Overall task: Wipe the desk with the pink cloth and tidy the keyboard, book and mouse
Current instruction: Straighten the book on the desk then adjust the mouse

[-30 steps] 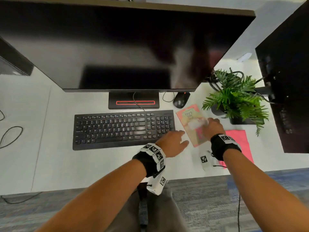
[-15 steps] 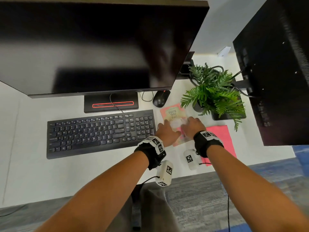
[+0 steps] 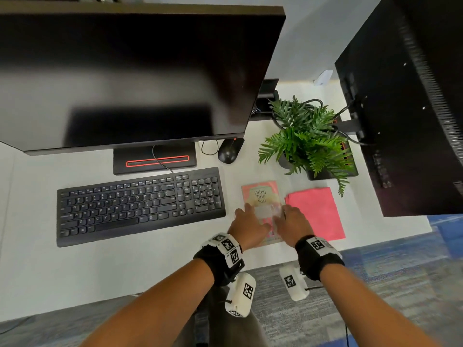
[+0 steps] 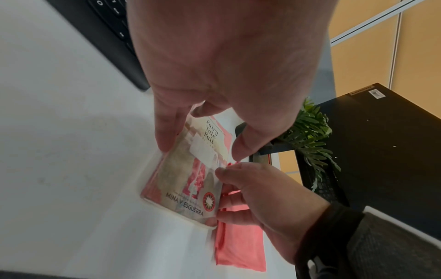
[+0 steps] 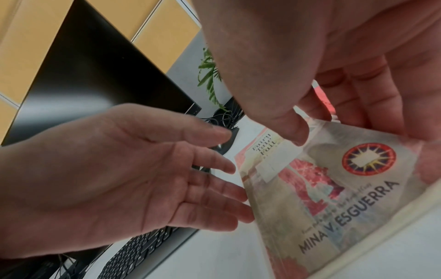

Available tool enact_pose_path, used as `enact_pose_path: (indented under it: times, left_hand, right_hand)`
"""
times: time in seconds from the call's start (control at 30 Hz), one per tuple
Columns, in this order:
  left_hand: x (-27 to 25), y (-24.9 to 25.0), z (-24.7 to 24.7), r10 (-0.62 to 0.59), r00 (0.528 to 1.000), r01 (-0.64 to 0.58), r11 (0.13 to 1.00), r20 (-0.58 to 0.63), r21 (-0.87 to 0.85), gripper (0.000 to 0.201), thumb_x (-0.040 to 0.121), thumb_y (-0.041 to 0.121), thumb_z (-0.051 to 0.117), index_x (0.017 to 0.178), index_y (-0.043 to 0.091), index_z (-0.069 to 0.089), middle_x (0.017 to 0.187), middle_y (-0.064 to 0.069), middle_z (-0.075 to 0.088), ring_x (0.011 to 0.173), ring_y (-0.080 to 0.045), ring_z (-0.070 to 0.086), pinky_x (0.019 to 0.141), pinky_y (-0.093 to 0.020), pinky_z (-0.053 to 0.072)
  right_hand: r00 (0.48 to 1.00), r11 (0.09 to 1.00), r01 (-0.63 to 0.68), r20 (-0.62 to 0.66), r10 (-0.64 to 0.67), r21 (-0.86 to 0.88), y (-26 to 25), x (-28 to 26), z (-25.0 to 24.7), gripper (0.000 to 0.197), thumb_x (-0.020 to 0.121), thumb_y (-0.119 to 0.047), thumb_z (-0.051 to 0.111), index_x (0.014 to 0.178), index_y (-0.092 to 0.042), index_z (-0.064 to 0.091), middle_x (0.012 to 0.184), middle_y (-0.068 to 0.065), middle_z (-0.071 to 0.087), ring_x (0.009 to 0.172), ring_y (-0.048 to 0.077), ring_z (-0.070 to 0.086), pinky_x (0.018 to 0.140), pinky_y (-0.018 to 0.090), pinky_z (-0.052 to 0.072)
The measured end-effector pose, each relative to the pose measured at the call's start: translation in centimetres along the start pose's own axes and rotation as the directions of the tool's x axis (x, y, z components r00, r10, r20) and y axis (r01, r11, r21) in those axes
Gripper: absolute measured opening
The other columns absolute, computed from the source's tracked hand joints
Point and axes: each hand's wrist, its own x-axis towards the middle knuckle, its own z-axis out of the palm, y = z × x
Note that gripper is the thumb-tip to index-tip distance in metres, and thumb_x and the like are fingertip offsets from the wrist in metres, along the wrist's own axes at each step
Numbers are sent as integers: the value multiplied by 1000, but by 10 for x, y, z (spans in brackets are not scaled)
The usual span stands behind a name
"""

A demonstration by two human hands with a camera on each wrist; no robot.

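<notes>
Squaring up the paperback book (image 3: 260, 196) is the step in hand, judging by both hands bracketing it near the front edge of the table (image 3: 100, 271), between the black keyboard (image 3: 140, 204) and the folded pink cloth (image 3: 315, 211). The left hand (image 3: 246, 227) is lying with its fingers straight and relaxed, fingertips (image 4: 164, 139) touching the book's left edge, holding nothing. The right hand (image 3: 290, 225) is curling its thumb onto the cover and its fingers against the right edge, so its grip is narrow and is holding the book; the wrist views are showing that side tilting a little off the table.

The likeliest slip, as I am reading it: the book's right edge is lying right against the cloth, possibly overlapping it, so sliding or lifting the book could be dragging the cloth's fold along and rumpling it. The cover looks glossy, so a pinch this shallow may be letting the book slide out and slap down. The left hand's fingertips, pushing flat against a thin edge, could be riding up over the cover instead of nudging it. Pushing the book leftward risks bumping the keyboard's right end askew.

The black mouse (image 3: 229, 152) is sitting toward the back, under the monitor (image 3: 125, 71), its cable looping beside it; reaching for it later could be snagging that loop or brushing the potted fern (image 3: 308, 139)
</notes>
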Motion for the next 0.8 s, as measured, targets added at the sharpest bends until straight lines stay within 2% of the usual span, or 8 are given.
enact_pose_path:
  times: [0.07,0.13,0.27,0.37,0.57,0.7,0.8]
  left_hand:
    - [-2,-1,4,-5,1000,5,1000,9,7,80,84,45,57,148,14,19,136,-16,34,119,-36,52,88,-36,51]
    - [-3,-1,6,-3,1000,3,1000,3,22,80,84,45,57,148,14,20,134,-16,35,118,-37,52,85,-34,49]
    - [-4,-3,6,-23,1000,23,1000,-4,19,77,82,43,56,145,16,22,131,-14,35,115,-37,54,87,-37,53]
    - [-3,-5,5,-24,1000,24,1000,-4,14,79,82,42,56,148,18,20,131,-14,35,116,-36,54,83,-33,52]
    - [-5,-8,4,-20,1000,20,999,-1,40,74,83,43,57,145,18,26,130,-13,36,114,-34,55,77,-32,51]
    - [-6,-11,2,-14,1000,14,999,14,49,70,85,42,56,144,15,28,132,-14,36,117,-35,54,85,-35,51]
    - [-6,-11,0,-3,1000,1,999,30,50,69,86,42,56,142,14,29,132,-14,35,116,-34,54,80,-32,49]
  right_hand:
    - [1000,1000,10,-11,-10,14,4,-1,1,25,95,-22,49,110,-2,55,107,17,58,94,33,58,83,41,50]
    - [999,1000,27,-22,-26,10,4,0,2,24,95,-21,50,109,-2,55,107,18,59,93,33,58,81,39,49]
    - [999,1000,31,-15,-31,-3,2,-1,5,29,97,-22,49,118,-2,53,113,17,56,98,33,58,82,36,46]
    - [1000,1000,29,-8,-29,2,0,-2,8,31,97,-22,49,121,-3,52,116,18,55,100,34,58,84,37,47]
    - [1000,996,22,-2,-22,-83,-2,-2,10,25,97,-23,48,112,-3,51,114,16,57,100,33,59,82,36,46]
    - [1000,991,24,21,-21,-132,-4,-1,11,26,98,-24,46,112,-3,50,113,16,57,99,32,60,82,38,48]
    - [1000,991,19,24,-16,-130,-5,-1,11,26,97,-23,47,112,-3,50,113,16,57,98,32,60,83,39,50]
